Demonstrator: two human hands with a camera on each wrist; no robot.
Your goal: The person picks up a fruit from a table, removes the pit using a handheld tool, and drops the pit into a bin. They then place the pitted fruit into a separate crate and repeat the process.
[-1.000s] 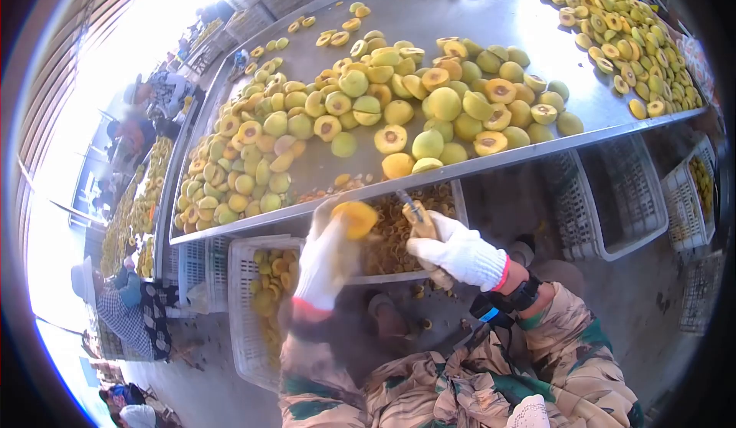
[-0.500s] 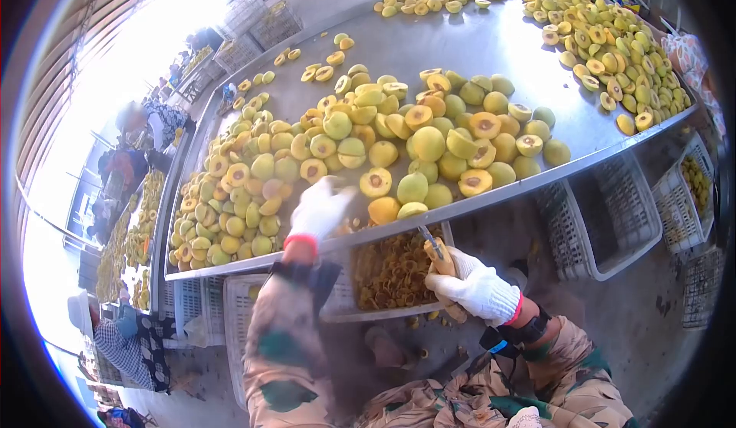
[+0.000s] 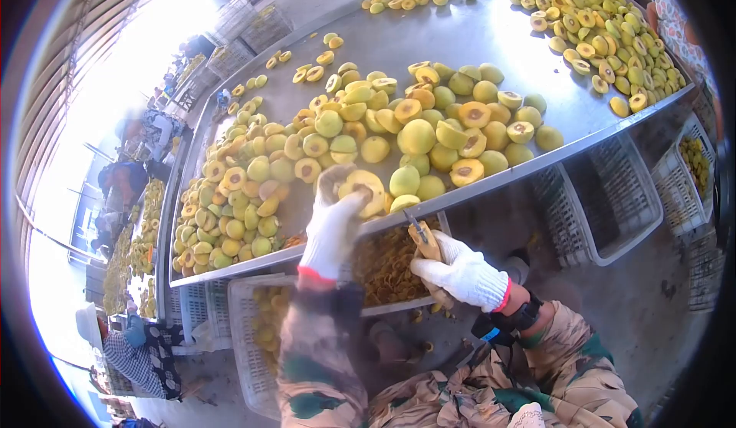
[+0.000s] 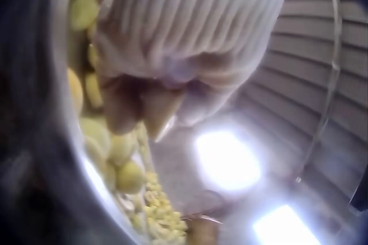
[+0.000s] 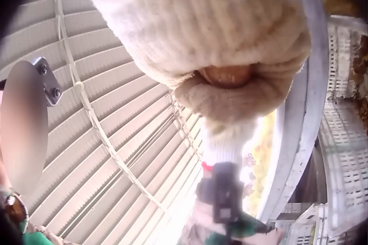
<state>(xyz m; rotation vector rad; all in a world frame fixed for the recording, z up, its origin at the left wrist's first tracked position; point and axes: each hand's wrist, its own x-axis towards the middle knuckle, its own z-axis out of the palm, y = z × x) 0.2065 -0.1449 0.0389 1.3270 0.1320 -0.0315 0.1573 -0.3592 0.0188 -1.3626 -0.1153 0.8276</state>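
My left hand (image 3: 328,232), in a white knit glove, pinches a yellow peach half (image 3: 370,196) just above the table's front edge. Its cut side faces up, with a brown centre. In the left wrist view the gloved fingers curl over the fruit, of which only a sliver (image 4: 160,112) shows. My right hand (image 3: 466,274), also gloved, grips a wooden-handled tool (image 3: 425,241) with a thin metal tip pointing up toward the table edge. In the right wrist view the fingers wrap round the handle's rounded end (image 5: 228,75); the metal tip is hidden there.
Peach halves (image 3: 418,136) are heaped on the metal table (image 3: 460,37), with another pile (image 3: 613,41) at the right. Below the edge are a crate of brownish scraps (image 3: 391,274), a crate of peaches (image 3: 245,328) and another white crate (image 3: 606,205). Other people work at the left.
My left hand held a peach half below the table edge, then reached over the table with no fruit visible in it, and now draws back with a peach half. The right hand keeps its tool.
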